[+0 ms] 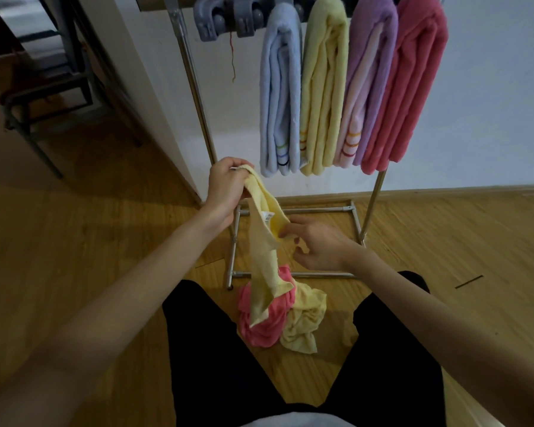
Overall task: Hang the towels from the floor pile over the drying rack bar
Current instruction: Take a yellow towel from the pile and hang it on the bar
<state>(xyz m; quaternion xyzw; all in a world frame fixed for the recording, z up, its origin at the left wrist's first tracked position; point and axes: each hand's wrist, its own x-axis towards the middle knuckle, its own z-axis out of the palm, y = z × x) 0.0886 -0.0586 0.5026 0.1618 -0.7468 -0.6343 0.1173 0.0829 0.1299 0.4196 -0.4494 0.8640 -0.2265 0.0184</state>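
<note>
My left hand [225,188] grips the top corner of a pale yellow towel [264,248], which hangs down in a long twisted strip to the floor pile. My right hand [313,245] pinches the towel's edge lower down, just below its white label. The floor pile holds a pink towel [265,322] and the yellow towel's crumpled end [302,322], between my knees. The drying rack [195,87] stands in front of me, its top bar hidden by several hung towels: light blue [279,97], yellow [322,87], purple [367,81] and pink [410,87].
Grey plastic clips [225,18] hang on the rack left of the blue towel. The rack's metal base frame [293,274] lies on the wooden floor around the pile. A white wall stands behind, and a dark metal chair frame [43,100] is at the far left.
</note>
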